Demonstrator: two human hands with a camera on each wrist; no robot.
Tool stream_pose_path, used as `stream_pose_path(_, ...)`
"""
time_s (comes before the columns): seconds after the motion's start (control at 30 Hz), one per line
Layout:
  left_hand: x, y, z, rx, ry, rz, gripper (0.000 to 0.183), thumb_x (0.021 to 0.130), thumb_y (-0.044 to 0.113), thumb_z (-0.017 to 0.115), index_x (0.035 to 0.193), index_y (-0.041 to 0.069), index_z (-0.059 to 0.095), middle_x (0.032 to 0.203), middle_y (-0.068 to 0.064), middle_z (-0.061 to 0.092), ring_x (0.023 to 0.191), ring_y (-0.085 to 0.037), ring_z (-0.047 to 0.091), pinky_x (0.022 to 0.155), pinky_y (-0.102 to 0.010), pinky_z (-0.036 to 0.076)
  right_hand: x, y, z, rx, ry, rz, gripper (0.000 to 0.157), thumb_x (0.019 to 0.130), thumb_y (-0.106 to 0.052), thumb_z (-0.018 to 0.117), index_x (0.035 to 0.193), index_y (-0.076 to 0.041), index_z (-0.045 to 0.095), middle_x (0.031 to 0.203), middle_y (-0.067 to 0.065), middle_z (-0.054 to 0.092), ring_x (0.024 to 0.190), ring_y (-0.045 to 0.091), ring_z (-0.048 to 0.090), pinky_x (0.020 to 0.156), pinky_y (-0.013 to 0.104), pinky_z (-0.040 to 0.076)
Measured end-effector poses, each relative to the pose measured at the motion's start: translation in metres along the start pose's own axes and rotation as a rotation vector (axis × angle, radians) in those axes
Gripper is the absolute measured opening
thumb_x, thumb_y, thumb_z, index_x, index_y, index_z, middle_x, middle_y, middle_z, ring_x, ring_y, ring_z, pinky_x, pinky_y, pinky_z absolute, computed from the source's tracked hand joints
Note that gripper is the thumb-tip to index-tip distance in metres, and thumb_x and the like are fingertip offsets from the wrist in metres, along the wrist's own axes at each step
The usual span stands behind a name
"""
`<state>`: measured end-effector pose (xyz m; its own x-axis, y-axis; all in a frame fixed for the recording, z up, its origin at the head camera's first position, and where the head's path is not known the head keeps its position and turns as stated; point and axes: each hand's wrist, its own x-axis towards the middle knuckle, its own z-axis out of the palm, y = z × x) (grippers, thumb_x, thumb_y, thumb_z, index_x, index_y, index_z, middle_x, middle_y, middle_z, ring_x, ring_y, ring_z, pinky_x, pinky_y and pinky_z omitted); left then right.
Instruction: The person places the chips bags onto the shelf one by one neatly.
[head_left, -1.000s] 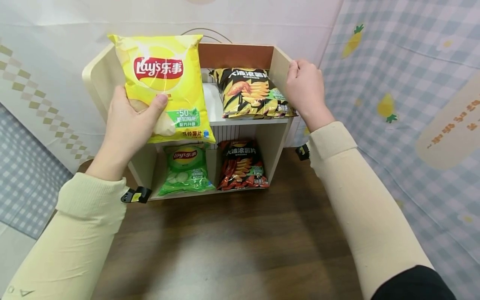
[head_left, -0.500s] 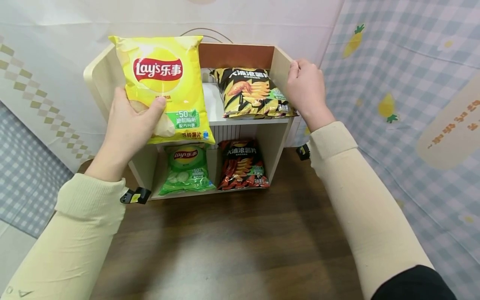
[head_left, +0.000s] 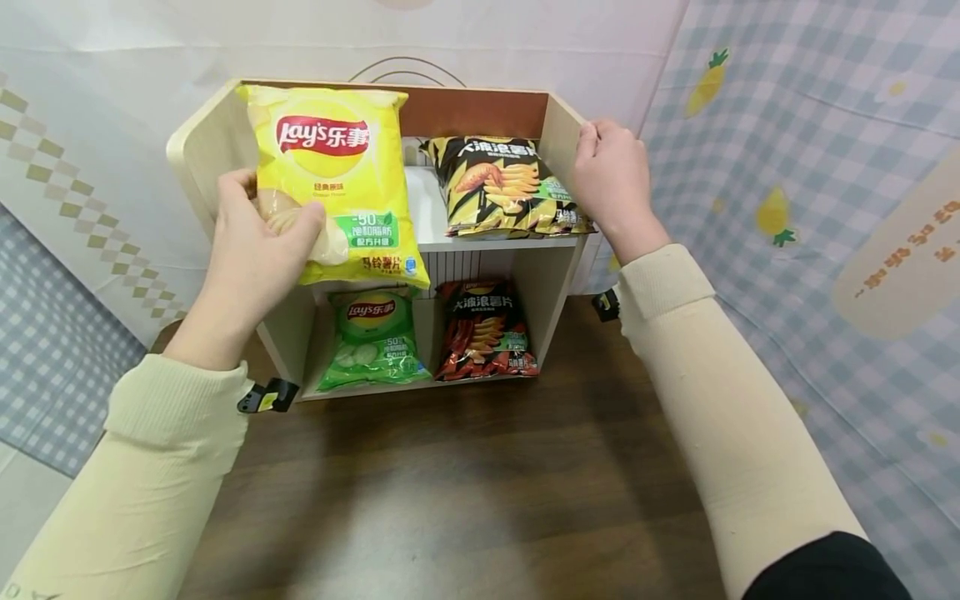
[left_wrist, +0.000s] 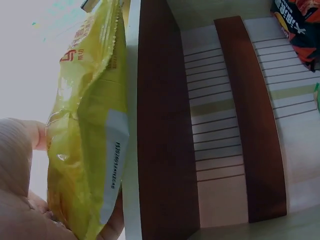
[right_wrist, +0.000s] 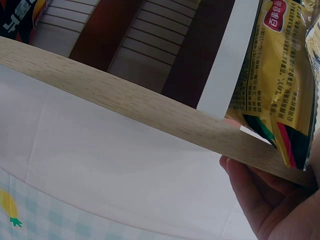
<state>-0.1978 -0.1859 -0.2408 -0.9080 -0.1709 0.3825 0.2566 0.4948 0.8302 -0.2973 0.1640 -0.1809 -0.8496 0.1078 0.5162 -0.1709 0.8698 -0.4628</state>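
My left hand (head_left: 258, 250) holds a yellow Lay's potato chip bag (head_left: 337, 192) by its lower left side, thumb across the front. The bag stands nearly upright at the left half of the shelf unit's upper level; in the left wrist view, its lower end lies beside the shelf board's pale front edge (left_wrist: 132, 150). My right hand (head_left: 613, 179) grips the front edge of the right side panel (head_left: 551, 287), its fingers on the outer face in the right wrist view. Next to it, a black-and-yellow chip bag (head_left: 495, 187) lies on the upper level.
On the lower level, a green chip bag (head_left: 375, 337) leans at the left and a red-and-black chip bag (head_left: 483, 333) at the right. The unit stands on a dark wooden floor (head_left: 450, 483). Patterned cloth (head_left: 810, 167) hangs on the right, a pale cloth behind.
The yellow chip bag's top has come slightly down and to the right, uncovering the shelf unit's back edge above it. My right hand keeps its place on the side panel.
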Motion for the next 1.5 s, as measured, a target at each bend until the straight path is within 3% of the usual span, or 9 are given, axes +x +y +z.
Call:
stream_pose_path(0.13, -0.001, 0.001, 0.0, 0.041, -0.001, 0.032, 0.074, 0.089, 0.033, 0.056, 0.147, 0.015, 0.015, 0.144, -0.01, 0.027, 0.116, -0.02, 0.039, 0.093, -0.034, 0.04, 0.001, 0.002, 0.0, 0.012, -0.004, 0.011, 0.053, 0.103, -0.037, 0.025, 0.13, -0.005, 0.058, 0.121, 0.016, 0.064, 0.106, 0.031, 0.062, 0.086, 0.041, 0.051)
stream_pose_path(0.3, -0.008, 0.003, 0.002, 0.17, 0.011, 0.12, 0.072, 0.09, 0.034, 0.054, 0.149, 0.014, 0.019, 0.145, -0.009, 0.025, 0.12, -0.024, 0.036, 0.099, -0.042, 0.035, 0.001, 0.005, -0.001, 0.012, -0.003, 0.007, 0.053, 0.103, -0.037, 0.025, 0.131, -0.005, 0.057, 0.122, 0.016, 0.064, 0.106, 0.031, 0.062, 0.087, 0.042, 0.051)
stream_pose_path(0.5, -0.019, 0.007, 0.003, 0.316, 0.061, 0.286, 0.056, 0.091, 0.028, 0.058, 0.141, 0.008, 0.043, 0.148, -0.011, 0.025, 0.133, -0.027, 0.025, 0.108, -0.047, 0.025, 0.0, 0.007, 0.0, 0.011, 0.007, -0.009, 0.053, 0.103, -0.036, 0.025, 0.13, -0.003, 0.057, 0.121, 0.017, 0.064, 0.106, 0.032, 0.062, 0.087, 0.042, 0.05)
stream_pose_path(0.63, -0.028, 0.012, 0.004, 0.421, 0.03, 0.382, 0.047, 0.091, 0.026, 0.06, 0.131, 0.002, 0.054, 0.148, -0.017, 0.03, 0.134, -0.037, 0.022, 0.106, -0.056, 0.023, 0.0, 0.007, 0.0, 0.011, 0.007, -0.012, 0.054, 0.103, -0.036, 0.025, 0.13, -0.003, 0.057, 0.121, 0.017, 0.064, 0.106, 0.032, 0.062, 0.087, 0.043, 0.05)
stream_pose_path(0.8, -0.036, 0.017, 0.006, 0.578, -0.113, 0.373, 0.06, 0.09, 0.034, 0.065, 0.139, 0.005, 0.045, 0.151, -0.022, 0.022, 0.136, -0.043, 0.014, 0.105, -0.063, 0.016, 0.001, 0.008, 0.0, 0.015, 0.011, -0.011, 0.054, 0.103, -0.036, 0.025, 0.129, -0.003, 0.058, 0.121, 0.017, 0.064, 0.105, 0.032, 0.062, 0.086, 0.043, 0.05)
stream_pose_path(0.9, -0.037, 0.016, 0.007, 0.628, -0.159, 0.362, 0.065, 0.09, 0.033, 0.065, 0.144, 0.008, 0.039, 0.15, -0.023, 0.02, 0.137, -0.042, 0.012, 0.104, -0.066, 0.014, 0.001, 0.007, 0.0, 0.015, 0.004, -0.004, 0.054, 0.103, -0.037, 0.025, 0.13, -0.004, 0.058, 0.121, 0.016, 0.064, 0.105, 0.032, 0.062, 0.086, 0.042, 0.051)
stream_pose_path(1.2, -0.028, 0.003, 0.013, 0.61, 0.02, 0.448, 0.046, 0.092, 0.021, 0.064, 0.135, 0.01, 0.053, 0.14, -0.02, 0.04, 0.126, -0.046, 0.031, 0.102, -0.062, 0.024, 0.001, 0.006, 0.001, 0.017, 0.003, -0.017, 0.053, 0.103, -0.037, 0.025, 0.128, -0.004, 0.059, 0.119, 0.016, 0.065, 0.104, 0.031, 0.063, 0.085, 0.042, 0.05)
stream_pose_path(1.5, -0.016, -0.005, 0.019, 0.574, 0.058, 0.403, 0.047, 0.094, 0.028, 0.062, 0.138, 0.014, 0.053, 0.145, -0.017, 0.039, 0.126, -0.044, 0.031, 0.102, -0.058, 0.025, 0.003, 0.005, 0.002, 0.026, -0.009, -0.007, 0.054, 0.103, -0.038, 0.024, 0.13, -0.006, 0.058, 0.121, 0.014, 0.064, 0.105, 0.03, 0.063, 0.086, 0.041, 0.051)
